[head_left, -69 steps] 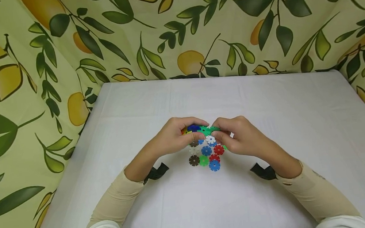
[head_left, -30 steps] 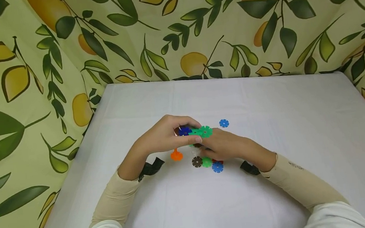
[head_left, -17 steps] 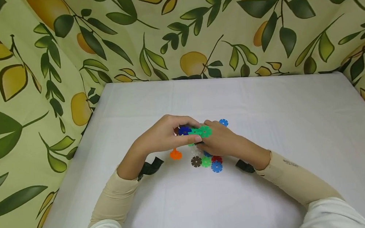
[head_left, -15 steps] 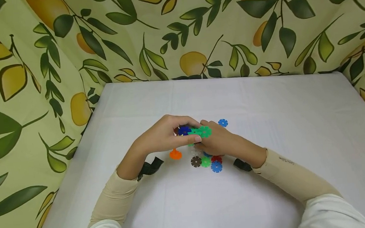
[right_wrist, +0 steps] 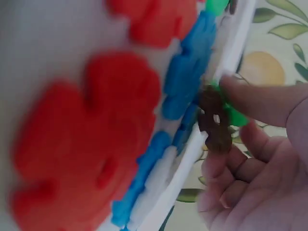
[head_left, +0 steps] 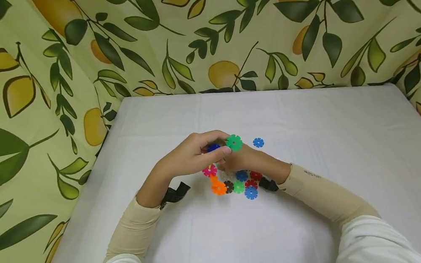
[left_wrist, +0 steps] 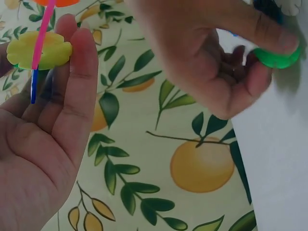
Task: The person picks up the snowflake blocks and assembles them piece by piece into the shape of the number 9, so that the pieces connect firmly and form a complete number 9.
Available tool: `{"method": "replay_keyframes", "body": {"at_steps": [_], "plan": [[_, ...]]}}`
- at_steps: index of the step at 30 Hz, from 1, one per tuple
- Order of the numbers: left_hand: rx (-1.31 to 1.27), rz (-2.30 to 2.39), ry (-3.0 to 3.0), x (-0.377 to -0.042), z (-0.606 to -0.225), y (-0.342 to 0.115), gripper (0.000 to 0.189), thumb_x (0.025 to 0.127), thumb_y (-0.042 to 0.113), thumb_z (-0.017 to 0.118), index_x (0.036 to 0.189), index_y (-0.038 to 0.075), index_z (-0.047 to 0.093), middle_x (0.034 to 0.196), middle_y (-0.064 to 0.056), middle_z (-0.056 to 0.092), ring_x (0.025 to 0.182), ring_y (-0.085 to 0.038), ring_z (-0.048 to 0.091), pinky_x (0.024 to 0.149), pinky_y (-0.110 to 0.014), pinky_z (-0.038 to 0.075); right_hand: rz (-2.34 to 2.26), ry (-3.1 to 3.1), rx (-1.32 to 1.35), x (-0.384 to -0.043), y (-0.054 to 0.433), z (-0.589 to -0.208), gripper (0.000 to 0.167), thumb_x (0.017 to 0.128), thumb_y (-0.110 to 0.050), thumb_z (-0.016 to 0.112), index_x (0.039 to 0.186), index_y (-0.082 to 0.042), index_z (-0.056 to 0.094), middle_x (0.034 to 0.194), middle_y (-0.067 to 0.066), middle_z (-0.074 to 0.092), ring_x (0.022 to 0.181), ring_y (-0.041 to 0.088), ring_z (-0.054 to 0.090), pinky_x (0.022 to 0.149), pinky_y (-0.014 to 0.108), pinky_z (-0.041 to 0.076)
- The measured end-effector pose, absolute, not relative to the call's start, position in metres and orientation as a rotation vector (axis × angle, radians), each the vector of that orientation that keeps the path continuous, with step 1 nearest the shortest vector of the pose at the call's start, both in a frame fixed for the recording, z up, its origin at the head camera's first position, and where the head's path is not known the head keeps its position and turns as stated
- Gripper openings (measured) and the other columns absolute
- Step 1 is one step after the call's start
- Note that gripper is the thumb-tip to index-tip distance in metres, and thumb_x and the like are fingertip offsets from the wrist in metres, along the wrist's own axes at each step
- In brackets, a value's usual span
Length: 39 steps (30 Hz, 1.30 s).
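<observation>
Nearest edge: White sleeves [head_left: 373, 243] over snug beige sleeves [head_left: 326, 192] reach in from the lower corners.
Wrists: A black strap [head_left: 174, 195] shows by the left wrist, a second strap [head_left: 268, 184] by the right.
Near discs: Small notched discs lie flat, close together, on the white table [head_left: 221, 240]: a blue disc [head_left: 251, 193] in front, then a light green disc [head_left: 238, 187], a brown disc [head_left: 229, 187] and two reds [head_left: 255, 175], with another blue [head_left: 242, 176] among them.
Chain: Linked discs, held above the table; an orange disc [head_left: 219, 188] overlaps the brown one in the head view, followed by a pink disc [head_left: 209, 171], a yellow disc [left_wrist: 45, 52], a dark blue disc [head_left: 213, 147] and a jade disc [head_left: 234, 142].
Left hand: The left hand [head_left: 193, 155] grips the chain, thumb across the front.
Right hand: The right hand [head_left: 241, 157], behind the left, pinches a bright green disc [left_wrist: 279, 58]; whether it also holds the dark brown disc [right_wrist: 214, 122] beside it, I cannot tell.
Beyond: One lone blue disc [head_left: 258, 142] rests past the hands.
Back: A curtain [head_left: 180, 20] printed with leaves and fruit.
</observation>
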<state>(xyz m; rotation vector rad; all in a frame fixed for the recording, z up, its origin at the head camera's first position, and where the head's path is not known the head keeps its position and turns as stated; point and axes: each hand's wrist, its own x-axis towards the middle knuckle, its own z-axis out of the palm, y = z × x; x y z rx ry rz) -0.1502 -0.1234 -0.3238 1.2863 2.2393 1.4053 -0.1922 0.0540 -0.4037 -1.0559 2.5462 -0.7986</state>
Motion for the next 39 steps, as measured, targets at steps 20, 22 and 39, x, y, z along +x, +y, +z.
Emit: {"method": "replay_keyframes", "body": {"at_steps": [20,22,39], "plan": [[0.662,1.905,2.042,-0.153,-0.324,-0.115,0.017,0.107,0.012,0.040,0.107,-0.002,0.051,0.087,-0.017,0.066,0.078,-0.029,0.072,0.077,-0.041,0.060,-1.436,2.770,-1.285,-0.156,0.127,-0.350,0.014,0.088,0.000,0.076,0.095,-0.008,0.067,0.078,-0.006,0.064,0.065,0.008,0.056,0.060,0.024,0.050],[0.687,1.850,2.103,-0.151,-0.325,-0.113,0.016,0.107,0.012,0.042,0.105,-0.001,0.051,0.088,-0.015,0.071,0.082,-0.028,0.073,0.079,-0.040,0.059,-1.426,2.762,-1.293,-0.153,0.130,-0.346,0.016,0.088,0.001,0.075,0.097,-0.008,0.065,0.080,-0.007,0.067,0.067,0.005,0.060,0.063,0.024,0.054],[0.787,1.733,2.029,-0.146,-0.330,-0.106,0.013,0.106,0.011,0.046,0.098,0.001,0.049,0.085,-0.013,0.074,0.084,-0.040,0.072,0.071,-0.039,0.059,-1.535,2.763,-1.449,-0.147,0.133,-0.341,0.023,0.082,0.011,0.076,0.099,-0.004,0.071,0.090,-0.005,0.070,0.078,0.009,0.063,0.072,0.020,0.054]]}}
